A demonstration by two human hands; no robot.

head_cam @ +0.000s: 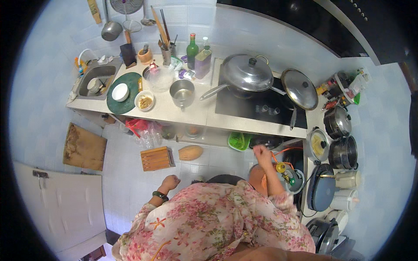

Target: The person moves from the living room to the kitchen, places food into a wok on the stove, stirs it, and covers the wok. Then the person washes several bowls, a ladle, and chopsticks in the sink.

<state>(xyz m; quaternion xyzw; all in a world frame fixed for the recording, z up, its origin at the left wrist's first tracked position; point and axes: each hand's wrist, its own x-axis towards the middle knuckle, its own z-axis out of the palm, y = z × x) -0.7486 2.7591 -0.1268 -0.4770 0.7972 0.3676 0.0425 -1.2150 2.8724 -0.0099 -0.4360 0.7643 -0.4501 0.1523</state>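
Observation:
My left hand (170,182), with a dark bangle on its wrist, hangs at my side in a loose curl. No object shows in it, and the nearest things are a slatted wooden stool (157,159) and a tan gourd (190,152) on the floor. My right hand (263,156) is blurred, below the counter front and above the gas cylinder (295,182) with its yellow regulator (280,167). Its fingers look bent, and I see nothing held. Ahead, a lidded wok (246,73) sits on the black cooktop (235,109), its long handle pointing left.
A second pan lid (298,89) leans right of the wok. Along the counter (202,112) stand a metal pot (182,91), a food bowl (144,101), a green board (125,106) and a sink (111,70). A green basket (239,141) sits below; several pots line the right counter.

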